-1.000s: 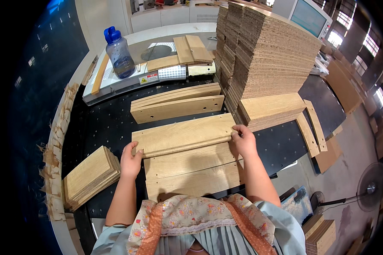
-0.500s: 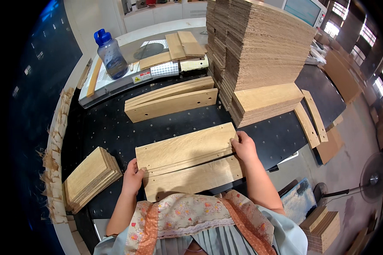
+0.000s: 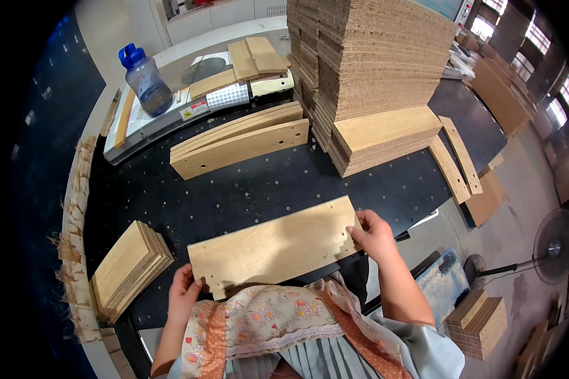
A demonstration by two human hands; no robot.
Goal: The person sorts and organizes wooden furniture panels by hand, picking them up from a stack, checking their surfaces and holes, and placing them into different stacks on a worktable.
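A long pale wooden board (image 3: 273,241) with small holes near its ends lies tilted across the space before my apron. At its left end my left hand (image 3: 184,292) grips the near corner, thumb on top. My right hand (image 3: 375,236) holds the right end, its thumb on the face and its fingers round the edge. A stepped lower edge suggests at least one more board beneath, mostly hidden. My body hides part of the near edge.
Left stands a stack of short boards (image 3: 133,268). Drilled boards (image 3: 243,150) stand on edge farther back, near a blue-capped bottle (image 3: 146,82). A tall particleboard stack (image 3: 385,63) rises back right, with short boards (image 3: 385,136) before it. A fan (image 3: 555,246) stands right.
Both hands have drawn the held board toward me, over the separate nearer board, which is now mostly covered. The view has shifted slightly.
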